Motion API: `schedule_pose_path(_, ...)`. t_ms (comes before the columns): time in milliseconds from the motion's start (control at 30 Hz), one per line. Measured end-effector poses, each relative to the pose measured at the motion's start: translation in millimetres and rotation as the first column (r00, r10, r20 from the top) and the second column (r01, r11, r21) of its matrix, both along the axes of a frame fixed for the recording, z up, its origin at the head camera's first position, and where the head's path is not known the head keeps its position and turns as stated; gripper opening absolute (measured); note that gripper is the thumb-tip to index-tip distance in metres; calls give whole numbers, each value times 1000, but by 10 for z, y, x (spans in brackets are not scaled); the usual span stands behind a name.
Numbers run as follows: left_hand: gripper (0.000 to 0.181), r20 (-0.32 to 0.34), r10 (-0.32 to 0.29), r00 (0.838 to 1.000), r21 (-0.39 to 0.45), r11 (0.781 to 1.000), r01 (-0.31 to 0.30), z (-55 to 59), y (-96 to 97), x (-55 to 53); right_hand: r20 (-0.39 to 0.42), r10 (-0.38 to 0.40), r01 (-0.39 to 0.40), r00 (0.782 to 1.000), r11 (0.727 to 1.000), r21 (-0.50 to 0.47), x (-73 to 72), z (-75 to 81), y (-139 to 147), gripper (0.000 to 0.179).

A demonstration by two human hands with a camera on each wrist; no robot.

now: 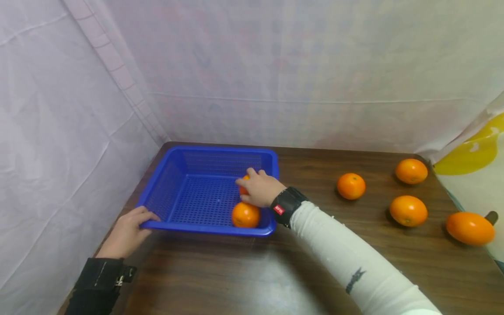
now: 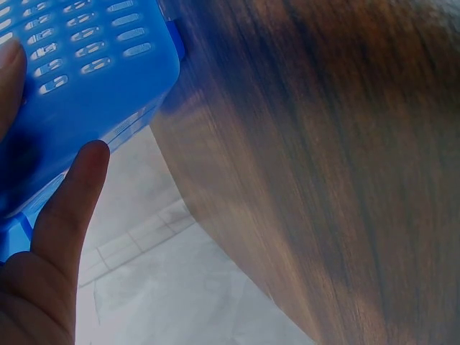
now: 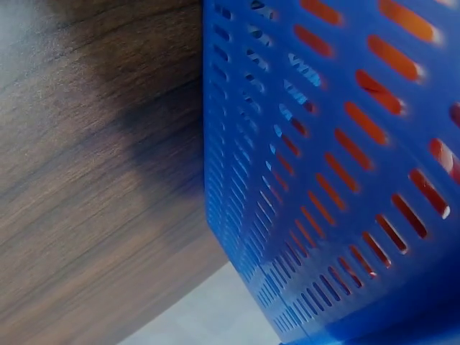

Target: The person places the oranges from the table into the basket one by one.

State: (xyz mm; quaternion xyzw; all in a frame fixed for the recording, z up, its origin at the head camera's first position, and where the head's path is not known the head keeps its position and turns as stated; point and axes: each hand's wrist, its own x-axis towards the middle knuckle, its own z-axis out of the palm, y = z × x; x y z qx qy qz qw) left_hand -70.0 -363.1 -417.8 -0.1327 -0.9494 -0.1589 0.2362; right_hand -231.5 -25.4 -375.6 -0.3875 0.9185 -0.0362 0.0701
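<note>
A blue plastic basket point(image 1: 204, 230) with slotted walls stands at the left part of the wooden table. My left hand point(image 1: 127, 231) grips its rim at the near left corner; in the left wrist view a finger point(image 2: 75, 205) lies against the basket wall point(image 2: 108, 97). Inside, at the right side, my right hand point(image 1: 261, 188) holds an orange point(image 1: 243, 189), mostly covered by the fingers. Just nearer to me a second orange point(image 1: 246, 215) rests in the basket corner. Through the slots of the basket wall point(image 3: 431, 316) in the right wrist view, orange colour shows; the right hand is hidden there.
Several more oranges lie on the table at the right: one orange point(image 1: 351, 186) nearest the basket, others point(image 1: 411, 171) farther right. A dark stub point(image 1: 491, 217) shows beside the rightmost one. White cloth point(image 1: 299, 78) hangs behind the table point(image 1: 189, 267) and at the left.
</note>
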Motion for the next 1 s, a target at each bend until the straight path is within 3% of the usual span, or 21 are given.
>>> schedule_pose_path(567, 41, -20, -11, 1000, 13, 1000, 11, -17, -17, 36, -59, 127, -119, 990, 986, 116, 22, -31, -38, 42)
schedule_pose_path(1000, 39, 14, 4, 1000, 16, 1000, -5, -19, -27, 30, -10, 108, -104, 994, 972, 212, -8, -20, -68, 46)
